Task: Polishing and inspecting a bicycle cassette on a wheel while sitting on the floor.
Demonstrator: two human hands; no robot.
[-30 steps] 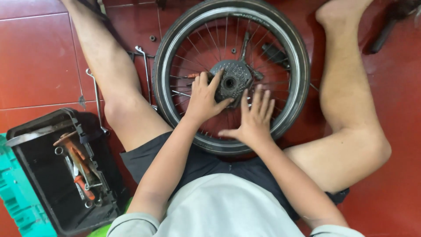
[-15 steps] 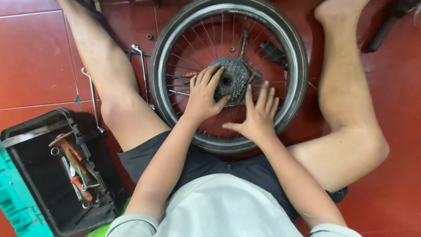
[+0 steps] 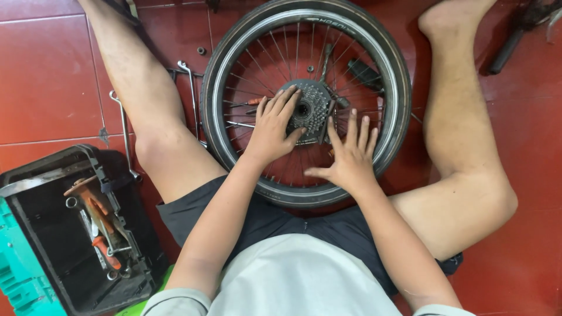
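**Both hands flat on the wheel**

Head view: the bicycle wheel (image 3: 304, 102) lies flat on the red tile floor (image 3: 47, 82), framed between the seated person's bare legs. The left hand (image 3: 274, 126) is spread over the spokes, fingers splayed, fingertips resting on the cog cluster (image 3: 310, 110) at the hub, thumb hooked along its near edge. The right hand (image 3: 350, 157) lies just beside it, open, palm down on the spokes, fingers pointing up towards the rim. Neither hand is closed around anything. Long metal wrenches (image 3: 190, 93) lie on the floor beside the tyre. Off to the lower left, an open black toolbox (image 3: 35, 234) shows loose tools inside.
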